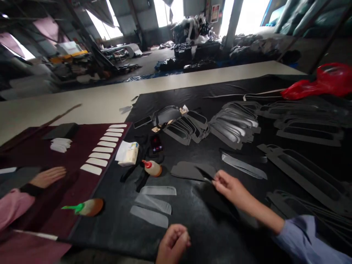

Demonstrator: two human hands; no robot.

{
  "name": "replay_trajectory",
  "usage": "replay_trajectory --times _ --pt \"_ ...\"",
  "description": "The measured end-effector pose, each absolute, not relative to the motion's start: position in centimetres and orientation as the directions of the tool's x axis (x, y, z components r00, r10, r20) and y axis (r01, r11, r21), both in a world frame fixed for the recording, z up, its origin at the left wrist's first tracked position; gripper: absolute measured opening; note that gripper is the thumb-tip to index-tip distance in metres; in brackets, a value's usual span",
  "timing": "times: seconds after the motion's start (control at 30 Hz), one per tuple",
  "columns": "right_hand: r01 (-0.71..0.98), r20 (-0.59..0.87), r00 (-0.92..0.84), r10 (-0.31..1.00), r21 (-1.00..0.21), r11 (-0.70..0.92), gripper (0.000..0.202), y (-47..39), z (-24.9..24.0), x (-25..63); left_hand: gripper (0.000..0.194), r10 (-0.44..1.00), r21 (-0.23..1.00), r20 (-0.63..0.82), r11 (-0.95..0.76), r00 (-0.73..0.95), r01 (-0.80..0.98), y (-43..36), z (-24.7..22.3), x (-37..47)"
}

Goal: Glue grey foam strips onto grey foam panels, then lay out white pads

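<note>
My right hand (231, 189) pinches the edge of a thin dark piece (205, 173), held tilted just above the table. Beyond it lies a stack of grey rounded strips (187, 170). My left hand (174, 242) is closed near the table's front edge, fingers curled; whether it holds anything is hidden. In front of that hand are several pale grey translucent strips (154, 200), some overlapping. More shiny grey strips (243, 165) lie beyond my right hand. A squeeze bottle with a red cap (152, 168) lies on its side, left of the grey stack.
Another person's hand (49, 177) rests on maroon cloth (74, 154) at left, near a row of white strips (99, 156). A green-tipped bottle (92, 207) lies nearby. Stacks of dark frame-shaped pieces (233, 123), a tissue pack (128, 153) and a red bag (324, 82) are farther back.
</note>
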State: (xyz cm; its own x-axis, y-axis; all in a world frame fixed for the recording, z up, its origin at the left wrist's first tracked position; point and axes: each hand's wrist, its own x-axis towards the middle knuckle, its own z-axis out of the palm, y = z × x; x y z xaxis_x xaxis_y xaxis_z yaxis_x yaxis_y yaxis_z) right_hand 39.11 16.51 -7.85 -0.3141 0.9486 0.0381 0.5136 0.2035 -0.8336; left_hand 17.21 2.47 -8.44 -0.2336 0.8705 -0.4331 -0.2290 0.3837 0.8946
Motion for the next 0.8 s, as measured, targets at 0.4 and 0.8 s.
replay_trajectory --times 0.4,0.8 --pt "0.049 -0.454 -0.697 0.555 -0.802 -0.595 0.047 5.5 -5.9 26.4 0.033 0.802 0.712 -0.537 0.265 -0.261 -0.651 4.1 -4.7 12.3" --pt "0.676 -0.238 -0.701 0.672 -0.521 0.521 0.022 3.4 -10.5 21.1 0.013 0.618 0.463 -0.756 0.269 -0.218 -0.844 1.2 -8.6 6.4"
